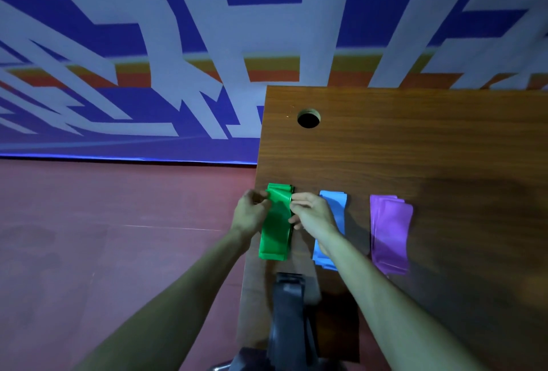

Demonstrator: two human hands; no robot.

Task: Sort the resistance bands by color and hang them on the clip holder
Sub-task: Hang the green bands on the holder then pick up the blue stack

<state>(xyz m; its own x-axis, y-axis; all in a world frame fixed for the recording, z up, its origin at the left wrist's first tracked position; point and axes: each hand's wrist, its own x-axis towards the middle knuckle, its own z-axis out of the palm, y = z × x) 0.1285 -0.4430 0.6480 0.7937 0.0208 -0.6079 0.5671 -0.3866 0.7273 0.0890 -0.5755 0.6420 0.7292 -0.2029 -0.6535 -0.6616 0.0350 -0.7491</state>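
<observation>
Here the green resistance bands (275, 225) are lying near the bench (415, 148) left edge, long axis running away from the person, far end pointing toward the wall. Both hands are pinching that far end, left hand (250, 212) and right hand (311, 213) flanking it, equally near.
</observation>
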